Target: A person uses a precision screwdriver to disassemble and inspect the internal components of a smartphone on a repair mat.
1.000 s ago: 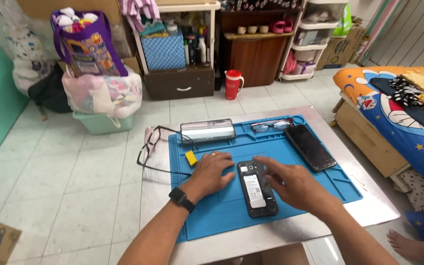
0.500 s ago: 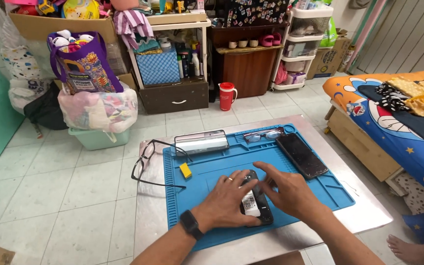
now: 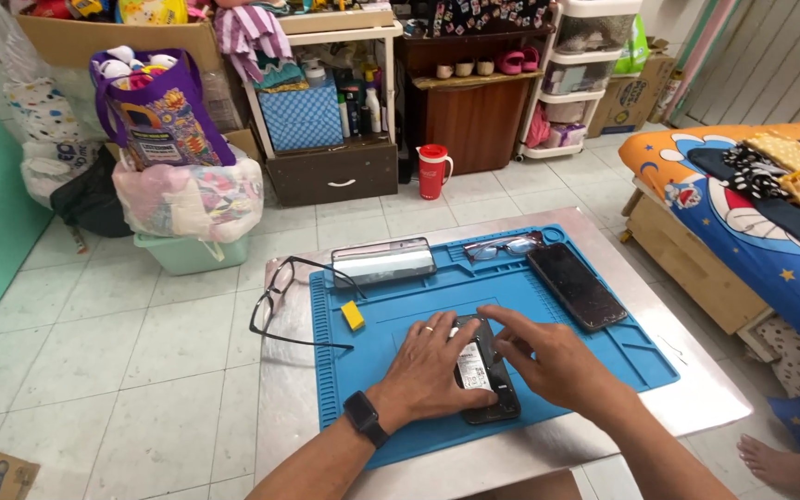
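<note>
A small black opened phone (image 3: 480,368) with a white-labelled battery lies on the blue work mat (image 3: 400,319). My left hand (image 3: 432,366), with a ring and a black wrist watch, rests on the phone's left side and presses it flat. My right hand (image 3: 543,356) touches the phone's right edge and top with its fingertips. A larger black phone (image 3: 576,285) lies face up at the mat's right. A small yellow block (image 3: 353,316) sits on the mat's left part.
A silver rectangular case (image 3: 383,261) and a pair of glasses (image 3: 502,247) lie at the mat's far edge. A black cable (image 3: 275,306) loops off the metal table (image 3: 696,389). A bed (image 3: 752,185) stands right; shelves, a red jug (image 3: 432,171) and bags stand behind.
The view has tilted up a little. Both hands have closed in over the small phone, the left hand shifting right onto it.
</note>
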